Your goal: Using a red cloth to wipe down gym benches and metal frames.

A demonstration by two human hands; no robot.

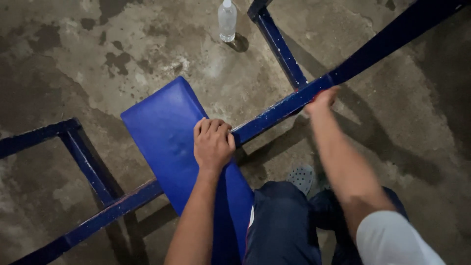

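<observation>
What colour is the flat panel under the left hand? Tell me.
Bright blue, plain with no pattern. The flat panel shows best in the head view, under the left hand.

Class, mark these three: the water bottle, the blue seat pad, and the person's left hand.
water bottle [227,22], head view, clear body.
blue seat pad [164,125], head view, top face.
left hand [212,143], head view, back of hand.

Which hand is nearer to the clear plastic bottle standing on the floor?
Right, narrowly. The right hand grips the blue metal bar below and right of the bottle. The left hand rests lower on the blue seat panel, farther off.
</observation>
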